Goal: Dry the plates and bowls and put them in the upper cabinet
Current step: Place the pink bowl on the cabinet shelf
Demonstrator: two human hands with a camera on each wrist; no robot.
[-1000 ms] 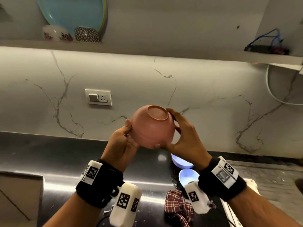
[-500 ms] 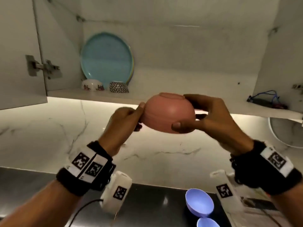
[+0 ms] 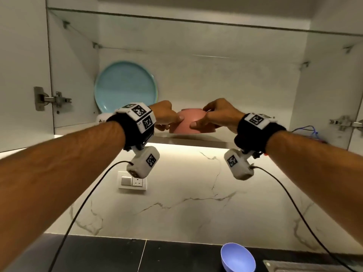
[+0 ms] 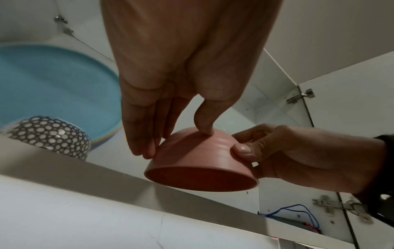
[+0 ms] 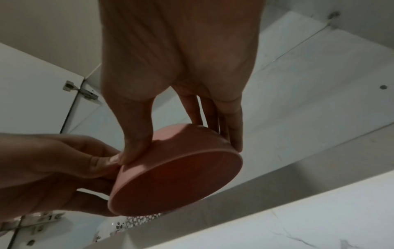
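One big round blue plate leans on its edge at the left of the cabinet shelf, with one dotted bowl in front. The left hand and right hand hold one smooth pink bowl between them, upside down, mouth facing the shelf. One purple bowl sits on the counter below.

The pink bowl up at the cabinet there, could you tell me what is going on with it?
A person holds the pink bowl upside down between the left hand and the right hand, just above the cabinet shelf and not yet set down. A blue plate leans at the back with a dotted bowl beside it. A lavender bowl waits on the counter below.
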